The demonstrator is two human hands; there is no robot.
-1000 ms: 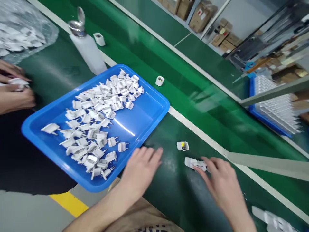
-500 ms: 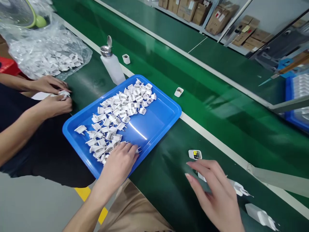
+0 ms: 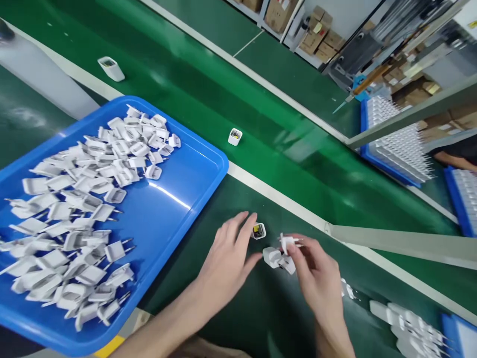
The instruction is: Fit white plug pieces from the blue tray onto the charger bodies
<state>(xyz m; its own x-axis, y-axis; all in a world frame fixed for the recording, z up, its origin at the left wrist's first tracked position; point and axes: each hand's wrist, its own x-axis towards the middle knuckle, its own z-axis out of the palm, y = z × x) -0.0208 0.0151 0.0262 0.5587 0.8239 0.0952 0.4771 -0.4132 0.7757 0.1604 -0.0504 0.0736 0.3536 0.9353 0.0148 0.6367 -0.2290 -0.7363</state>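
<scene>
In the head view, your right hand (image 3: 318,278) is pinching a plug cap (image 3: 287,243) over the bench (image 3: 238,308); your left hand (image 3: 229,253) is hovering half-spread, seemingly empty, beside an uncapped casing (image 3: 260,230). A slack pinch could be dropping the cap; a careless brush, tipping the casing.

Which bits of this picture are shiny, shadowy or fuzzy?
Head view: a bright streak of glare crosses the blue tray; head view: pale reflections dull the green belt; head view: a dark shadow lies on the table between the forearms; head view: the far boxes look a little soft; head view: the bottle seems stretched, perhaps by the lens.
</scene>
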